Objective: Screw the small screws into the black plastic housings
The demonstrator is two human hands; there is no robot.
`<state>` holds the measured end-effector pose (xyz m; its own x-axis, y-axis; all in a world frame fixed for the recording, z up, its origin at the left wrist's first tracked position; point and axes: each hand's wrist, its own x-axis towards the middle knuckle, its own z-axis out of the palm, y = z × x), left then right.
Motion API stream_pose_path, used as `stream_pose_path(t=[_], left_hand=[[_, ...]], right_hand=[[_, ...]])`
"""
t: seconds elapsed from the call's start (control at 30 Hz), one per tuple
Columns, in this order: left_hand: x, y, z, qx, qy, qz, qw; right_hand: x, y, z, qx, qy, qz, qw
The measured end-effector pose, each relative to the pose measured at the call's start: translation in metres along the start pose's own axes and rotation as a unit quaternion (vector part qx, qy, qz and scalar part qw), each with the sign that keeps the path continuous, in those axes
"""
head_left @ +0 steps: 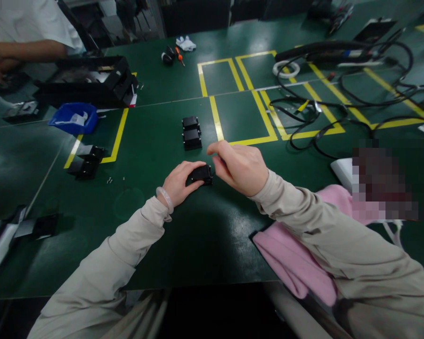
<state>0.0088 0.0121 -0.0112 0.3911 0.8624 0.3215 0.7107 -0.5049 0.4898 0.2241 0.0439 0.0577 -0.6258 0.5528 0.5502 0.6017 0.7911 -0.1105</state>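
Observation:
My left hand (179, 181) grips a small black plastic part (199, 174) that rests on the green table (205, 235). My right hand (239, 167) hovers right beside it with its fingers pinched together over the part's right end; what they pinch is too small to make out. Two similar black parts (191, 133) sit side by side a little farther back on the table. Both my arms wear beige sleeves, and a pale bracelet circles my left wrist.
A blue bin (74, 117) and a black tray (86, 81) stand at the back left, near another person's arm (24, 51). More black parts (86, 161) lie left. Black cables (339, 99) sprawl over yellow tape squares at the right. Pink cloth (293, 259) lies under my right arm.

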Motion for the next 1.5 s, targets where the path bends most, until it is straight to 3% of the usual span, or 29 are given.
stream_pose_path(t=[0.53,1.5], left_hand=[[-0.0001,-0.0004,0.0007,0.001,0.01,0.01,1.0],[0.0003,0.0004,0.0005,0.003,0.003,0.006,1.0]], right_hand=[[0.0002,0.0007,-0.0019,-0.005,-0.036,0.007,0.999],[-0.0011,0.002,-0.0011,0.008,-0.02,0.005,1.0]])
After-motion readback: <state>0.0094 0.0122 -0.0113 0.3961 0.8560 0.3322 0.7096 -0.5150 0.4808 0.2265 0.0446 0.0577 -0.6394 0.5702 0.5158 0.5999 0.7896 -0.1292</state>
